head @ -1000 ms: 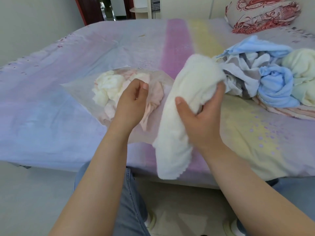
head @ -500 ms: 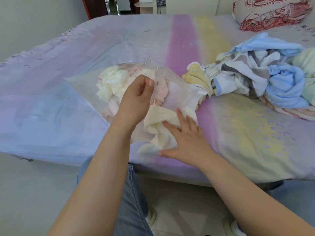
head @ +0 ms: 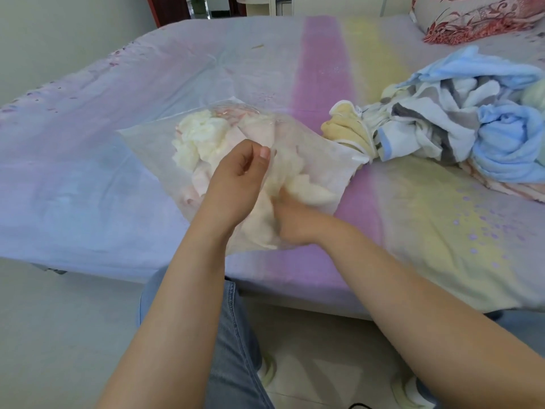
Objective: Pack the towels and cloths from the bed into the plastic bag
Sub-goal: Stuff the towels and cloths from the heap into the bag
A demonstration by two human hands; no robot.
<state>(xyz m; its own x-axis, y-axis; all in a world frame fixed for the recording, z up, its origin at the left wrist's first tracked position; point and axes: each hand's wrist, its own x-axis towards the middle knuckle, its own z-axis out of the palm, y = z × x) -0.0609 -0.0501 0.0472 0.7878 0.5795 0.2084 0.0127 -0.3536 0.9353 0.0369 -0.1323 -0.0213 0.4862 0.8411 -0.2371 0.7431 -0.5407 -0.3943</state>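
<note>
A clear plastic bag (head: 147,143) lies on the bed near its front edge, holding cream and pink cloths (head: 197,137). My left hand (head: 236,178) pinches the upper lip of the bag's mouth and holds it up. My right hand (head: 290,219) is partly inside the bag's mouth, blurred, against a cream white towel (head: 312,193) that sits inside the bag. Its fingers are hidden by the plastic and the towel. To the right lies a pile of towels: a yellow one (head: 348,128), a grey and white one (head: 427,125) and blue ones (head: 510,143).
The bed (head: 118,90) has a pastel purple, pink and yellow sheet. A red patterned pillow (head: 472,16) lies at the far right corner. The bed's front edge runs just below my hands, with tiled floor and my legs in jeans (head: 236,335) beneath.
My right hand brought the white towel down from the air to the bag's mouth and has pushed it inside. My left hand has kept holding the bag's lip.
</note>
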